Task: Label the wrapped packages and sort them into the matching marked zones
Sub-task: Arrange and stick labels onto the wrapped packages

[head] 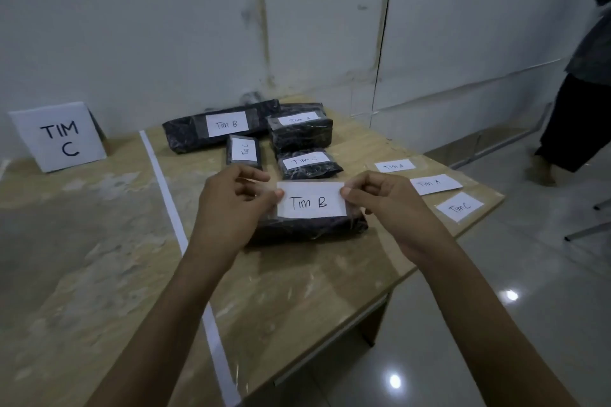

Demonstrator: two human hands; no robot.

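Head | left hand (231, 205), right hand (386, 205) pinch label (310, 201) | labelled packages (228, 129): four | loose labels (435, 184): three

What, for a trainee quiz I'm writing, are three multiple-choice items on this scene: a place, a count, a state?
1. Where does the TIM C sign stand? A) left of the white strip B) right of it C) on a package
2. How many loose labels lie near the table's right edge? A) one B) three C) five
3. How is the Tim B label held? A) lying free B) by one hand C) pinched by both hands

Key: 1A, it stands on the strip's left side; 2B, two Tim A, one Tim C; 3C, left hand and right hand each pinch an end.
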